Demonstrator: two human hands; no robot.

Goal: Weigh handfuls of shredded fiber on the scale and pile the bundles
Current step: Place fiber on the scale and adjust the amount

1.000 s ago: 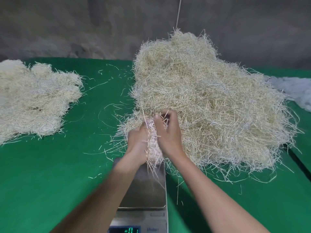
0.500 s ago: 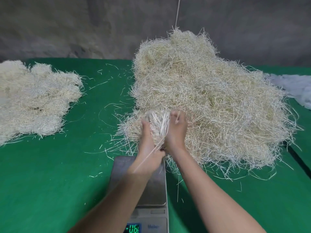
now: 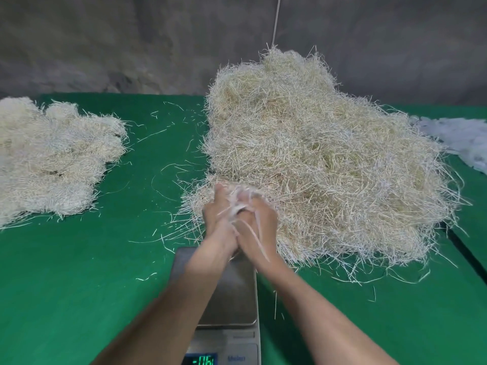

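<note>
At the far left of a green worktop (image 3: 79,272), a pile of bundles (image 3: 52,159) of pale shredded fiber lies flat, running out of view at the edge. Stray strands (image 3: 168,177) are scattered over the green surface between that pile and the centre. In the middle, a person's bare forearms reach forward from the bottom of the view, crossing above a steel scale (image 3: 229,299). The left hand (image 3: 218,214) and the right hand (image 3: 261,222) are pressed against each other. The grip of each is clamped on the same handful of shredded fiber (image 3: 241,200), which juts out between the fingers at the top and trails a few long strands over the back of the right hand. The handful is held off the scale, just past its far end, at the near edge of the big heap; motion blur hides whether it touches that heap. The scale's display (image 3: 201,360), cut by the bottom edge, shows green digits after a minus sign. Right of the hands, a heap of loose shredded fiber (image 3: 329,159) rises tall against the grey wall (image 3: 105,43), where a thin cord (image 3: 276,19) hangs behind its peak. At the far right, a patch of white material (image 3: 463,138) lies on the worktop just beside the heap.
</note>
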